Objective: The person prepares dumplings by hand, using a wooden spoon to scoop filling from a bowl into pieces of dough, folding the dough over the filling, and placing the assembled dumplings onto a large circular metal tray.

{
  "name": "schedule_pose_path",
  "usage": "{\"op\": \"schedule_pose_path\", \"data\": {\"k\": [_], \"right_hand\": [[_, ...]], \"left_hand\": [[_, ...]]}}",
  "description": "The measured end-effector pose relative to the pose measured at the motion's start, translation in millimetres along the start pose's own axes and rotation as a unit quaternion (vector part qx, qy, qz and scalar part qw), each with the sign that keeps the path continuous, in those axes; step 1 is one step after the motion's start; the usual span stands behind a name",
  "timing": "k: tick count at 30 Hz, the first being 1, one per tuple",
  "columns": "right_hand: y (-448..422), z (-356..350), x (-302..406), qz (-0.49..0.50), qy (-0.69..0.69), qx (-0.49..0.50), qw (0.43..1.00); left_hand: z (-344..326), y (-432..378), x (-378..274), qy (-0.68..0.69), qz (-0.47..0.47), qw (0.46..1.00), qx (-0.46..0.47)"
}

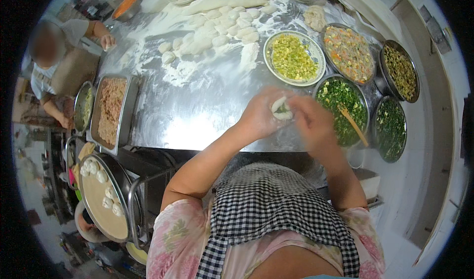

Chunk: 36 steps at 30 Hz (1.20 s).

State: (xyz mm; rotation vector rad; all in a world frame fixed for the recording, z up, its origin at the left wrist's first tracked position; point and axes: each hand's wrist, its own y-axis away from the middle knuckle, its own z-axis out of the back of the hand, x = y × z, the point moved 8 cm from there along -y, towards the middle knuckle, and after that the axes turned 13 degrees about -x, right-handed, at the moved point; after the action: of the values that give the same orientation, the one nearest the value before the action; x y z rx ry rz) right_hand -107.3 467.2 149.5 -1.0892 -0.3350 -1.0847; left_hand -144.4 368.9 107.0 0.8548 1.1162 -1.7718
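Note:
A filled dough bun [280, 114] sits cupped in my left hand [259, 110]; its white edges are partly drawn up around a little green filling. My right hand [313, 121] is blurred, its fingertips at the bun's right edge. Both hands are above the front part of the floured metal table [155, 105]. Just right of my right hand stands a bowl of chopped greens [339, 94] with a wooden utensil [351, 123] in it. Behind my hands lies a patterned plate [268, 62] of yellow-green chopped filling.
More fillings stand at the right: a noodle-like mix [350, 53], a brownish one [400, 71], dark greens [389, 129]. Dough pieces [222, 27] lie farther back. A meat tray [109, 108] and a steamer [102, 205] with buns are left, near another person [74, 56].

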Motion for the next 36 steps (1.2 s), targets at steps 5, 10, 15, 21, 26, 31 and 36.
{"op": "schedule_pose_path", "data": {"k": [5, 10, 15, 21, 26, 31, 36], "right_hand": [[17, -15, 10, 0.058, 0.029, 0.067, 0.996], [34, -13, -28, -0.132, 0.023, 0.104, 0.985], [36, 22, -51, -0.183, -0.114, -0.001, 0.977], [103, -22, -97, -0.365, -0.194, 0.119, 0.903], [156, -52, -102, -0.411, -0.238, 0.221, 0.852], [196, -71, -107, -0.467, -0.191, 0.304, 0.808], [209, -96, -83, -0.424, -0.214, 0.351, 0.807]], "left_hand": [[-3, 24, 21, -0.026, -0.011, 0.996, -0.079], [-22, 43, 16, 0.015, 0.062, 0.997, -0.034], [-28, 63, 34, 0.152, 0.276, 0.947, -0.058], [-4, 105, 62, 0.329, 0.432, 0.812, -0.215], [28, 144, 72, 0.419, 0.467, 0.704, -0.333], [56, 185, 100, 0.440, 0.425, 0.683, -0.400], [103, 259, 121, 0.501, 0.393, 0.553, -0.537]]}}
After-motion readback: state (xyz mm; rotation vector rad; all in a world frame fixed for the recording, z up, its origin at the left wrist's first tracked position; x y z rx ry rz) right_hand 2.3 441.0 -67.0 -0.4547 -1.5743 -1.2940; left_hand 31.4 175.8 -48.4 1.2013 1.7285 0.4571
